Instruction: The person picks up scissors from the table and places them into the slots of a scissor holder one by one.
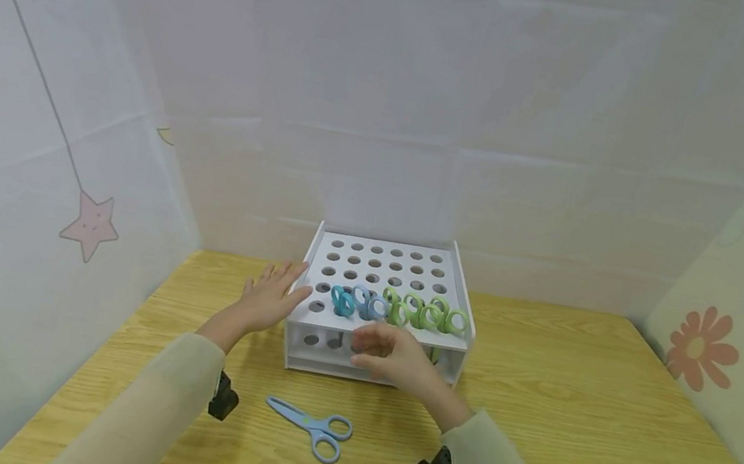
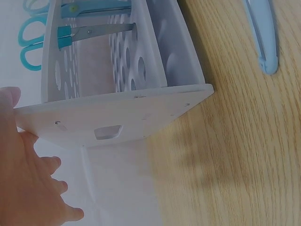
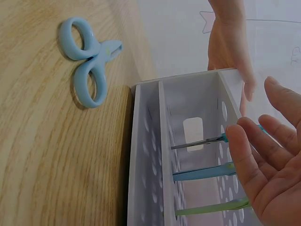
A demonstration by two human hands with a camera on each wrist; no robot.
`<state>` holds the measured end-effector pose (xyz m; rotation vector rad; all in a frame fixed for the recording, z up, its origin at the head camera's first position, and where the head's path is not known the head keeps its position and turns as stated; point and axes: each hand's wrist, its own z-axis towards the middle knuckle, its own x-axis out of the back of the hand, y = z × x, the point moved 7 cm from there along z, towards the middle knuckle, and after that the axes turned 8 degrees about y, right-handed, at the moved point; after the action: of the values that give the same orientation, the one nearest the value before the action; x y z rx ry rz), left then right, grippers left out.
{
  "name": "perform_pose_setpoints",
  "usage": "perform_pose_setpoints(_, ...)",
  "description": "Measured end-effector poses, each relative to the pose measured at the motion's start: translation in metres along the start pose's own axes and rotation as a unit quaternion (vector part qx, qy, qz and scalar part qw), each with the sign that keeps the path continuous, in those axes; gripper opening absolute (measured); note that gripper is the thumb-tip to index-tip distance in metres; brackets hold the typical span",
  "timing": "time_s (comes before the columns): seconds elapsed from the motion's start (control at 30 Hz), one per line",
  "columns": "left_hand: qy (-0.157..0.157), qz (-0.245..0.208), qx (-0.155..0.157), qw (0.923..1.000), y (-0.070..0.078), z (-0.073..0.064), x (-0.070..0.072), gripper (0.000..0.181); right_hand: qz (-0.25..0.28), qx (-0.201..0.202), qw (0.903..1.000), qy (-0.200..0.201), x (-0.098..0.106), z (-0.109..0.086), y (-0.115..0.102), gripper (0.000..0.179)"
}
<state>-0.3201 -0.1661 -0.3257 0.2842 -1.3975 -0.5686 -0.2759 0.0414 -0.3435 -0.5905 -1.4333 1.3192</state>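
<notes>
A white rack with rows of round holes (image 1: 320, 368) stands on the table. My left hand (image 1: 266, 300) rests at its left side, fingers spread and thumb over the top edge. Just before the rack's front is my right hand (image 3: 273, 160), palm up with loosely bent fingers, holding nothing. Along the front row stand teal-handled scissors (image 2: 64, 36), blue scissors (image 3: 202, 173) and several green scissors (image 3: 211, 207), blades down through the holes. Another pair of light blue scissors (image 1: 309, 423) lies on the table nearer me, its handles to the right.
The wood-grain table (image 1: 559, 395) extends to both sides of the rack. A pale cloth wall (image 1: 379, 102) hangs close behind it, with printed cloth at left and right. Small black cameras are strapped at both wrists.
</notes>
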Motion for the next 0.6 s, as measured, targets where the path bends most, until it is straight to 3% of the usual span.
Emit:
perform_pose_setpoints(0.23, -0.003, -0.005, 0.0, 1.0, 0.001, -0.001, -0.001, 0.063, 0.006, 0.008, 0.9998, -0.017, -0.003, -0.001, 0.005, 0.043)
perform_pose_setpoints(0.6, -0.003, -0.006, 0.0, 1.0, 0.0, -0.001, 0.0, 0.063, -0.034, 0.02, 0.9984, -0.039, -0.014, -0.005, 0.017, 0.043)
